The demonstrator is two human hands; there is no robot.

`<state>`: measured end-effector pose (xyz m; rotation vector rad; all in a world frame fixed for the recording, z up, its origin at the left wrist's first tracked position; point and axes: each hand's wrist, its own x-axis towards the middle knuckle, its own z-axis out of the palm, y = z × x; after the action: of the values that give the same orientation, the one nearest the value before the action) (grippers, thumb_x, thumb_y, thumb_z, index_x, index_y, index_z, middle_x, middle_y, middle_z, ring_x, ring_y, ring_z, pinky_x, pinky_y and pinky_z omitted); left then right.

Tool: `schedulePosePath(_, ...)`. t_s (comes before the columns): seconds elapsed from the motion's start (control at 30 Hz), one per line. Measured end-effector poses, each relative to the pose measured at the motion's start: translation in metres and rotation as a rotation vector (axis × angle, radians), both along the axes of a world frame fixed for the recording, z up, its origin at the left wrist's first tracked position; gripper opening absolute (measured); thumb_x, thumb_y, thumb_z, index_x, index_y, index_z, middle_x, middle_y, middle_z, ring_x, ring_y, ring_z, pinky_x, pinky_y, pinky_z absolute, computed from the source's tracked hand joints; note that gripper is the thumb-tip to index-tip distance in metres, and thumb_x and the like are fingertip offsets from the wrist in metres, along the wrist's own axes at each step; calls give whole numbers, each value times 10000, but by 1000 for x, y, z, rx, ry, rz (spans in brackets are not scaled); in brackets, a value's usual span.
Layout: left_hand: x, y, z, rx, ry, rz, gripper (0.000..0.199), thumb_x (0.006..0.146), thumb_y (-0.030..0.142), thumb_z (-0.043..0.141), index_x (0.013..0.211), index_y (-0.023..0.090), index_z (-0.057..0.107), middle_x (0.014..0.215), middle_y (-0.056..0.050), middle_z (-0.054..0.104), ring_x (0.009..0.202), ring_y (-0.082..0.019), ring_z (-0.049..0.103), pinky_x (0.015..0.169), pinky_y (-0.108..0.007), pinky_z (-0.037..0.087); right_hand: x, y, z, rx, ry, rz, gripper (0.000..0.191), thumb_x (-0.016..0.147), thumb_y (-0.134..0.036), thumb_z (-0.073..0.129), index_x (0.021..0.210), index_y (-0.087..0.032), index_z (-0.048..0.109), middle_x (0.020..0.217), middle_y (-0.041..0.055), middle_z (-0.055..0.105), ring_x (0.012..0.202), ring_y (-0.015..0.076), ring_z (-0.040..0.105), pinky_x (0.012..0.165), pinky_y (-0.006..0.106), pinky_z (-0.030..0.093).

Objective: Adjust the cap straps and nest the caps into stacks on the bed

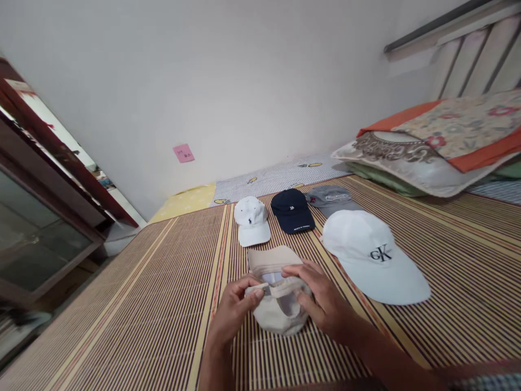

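Low in the middle of the head view a beige baseball cap (280, 317) rests on the striped mat, its inside partly showing and its brim pointing away from me. My left hand (234, 304) pinches the left end of the cap's back strap between thumb and fingers. On the other side, my right hand (321, 298) grips the strap and back edge, thumb below and fingers above. Close to my right hand lies a white cap (358, 239) with black "CK" letters. Beyond the beige cap sit a small-logo white cap (250, 214), a navy cap (290, 206) and a grey cap (331, 196).
The striped bamboo mat (163, 304) covers the bed. Stacked pillows (443, 179) with a floral orange cover (459, 127) lie at the right. A pale wall (244, 98) with a pink note (183, 153) rises behind. A glass-fronted cabinet (36, 239) stands left.
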<state>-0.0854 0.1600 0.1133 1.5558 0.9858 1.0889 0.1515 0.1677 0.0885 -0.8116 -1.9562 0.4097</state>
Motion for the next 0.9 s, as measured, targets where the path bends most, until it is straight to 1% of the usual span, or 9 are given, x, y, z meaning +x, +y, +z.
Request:
schedulePosePath(0.2,-8,1,-5,-29,-88,-34,169,875,349,752,825,188,765,955,-63,674,932,-220,597,851,-321,438,0,15,-13,-66,9,-27,229,1013,-197,446,1002,-225,673,954,67,725,946,252,670,878,422,500)
schedulePosePath(0.33,-13,0,-8,-6,-177,-55,210,883,390,734,808,195,752,930,-65,675,1018,-254,592,951,-362,422,4,25,-22,-221,157,-165,221,986,-274,466,997,-207,677,983,91,738,957,268,691,853,409,524)
schedulePosePath(0.43,-18,0,-9,-4,-197,-27,213,874,402,743,813,198,752,978,-70,681,1054,-258,587,986,-369,411,7,29,-22,-385,316,-229,257,953,-358,496,1010,-190,682,924,89,755,838,254,703,744,368,545)
schedulePosePath(0.53,-26,-1,-7,-28,-148,-23,220,879,374,737,771,183,733,962,-73,667,1043,-252,588,973,-359,424,8,30,-20,-462,456,-235,259,896,-391,546,961,-186,691,834,70,749,723,228,690,646,328,539)
schedulePosePath(0.6,-33,-2,-4,-58,-88,18,247,889,357,728,726,173,705,955,-70,658,1002,-233,593,904,-321,445,10,32,-19,-483,528,-216,268,884,-396,561,975,-182,694,772,54,741,702,225,695,653,328,550)
schedulePosePath(0.67,-38,-3,-1,-63,-45,129,272,888,385,728,725,169,698,1024,-72,663,985,-217,596,829,-281,452,12,34,-20,-490,547,-214,302,894,-410,568,1025,-174,704,796,67,760,758,240,721,718,357,577)
schedulePosePath(0.8,-39,1,-5,-67,-42,394,331,865,509,727,997,206,748,1120,-78,701,987,-223,628,808,-295,483,14,42,-30,-473,430,-222,355,906,-447,591,1077,-176,745,1116,152,792,1070,305,728,961,485,567)
schedulePosePath(0.83,-38,3,-8,-96,-44,402,384,855,526,729,1076,212,743,1105,-83,719,977,-231,644,819,-316,497,14,43,-34,-491,402,-190,360,911,-455,589,1080,-183,754,1146,154,791,1087,308,729,957,495,575)
schedulePosePath(0.9,-33,6,-12,-149,-6,371,444,815,500,770,1149,210,740,1108,-103,749,967,-249,666,839,-357,512,14,45,-42,-595,387,-87,380,922,-474,572,1102,-198,761,1140,139,797,1008,295,758,835,471,631)
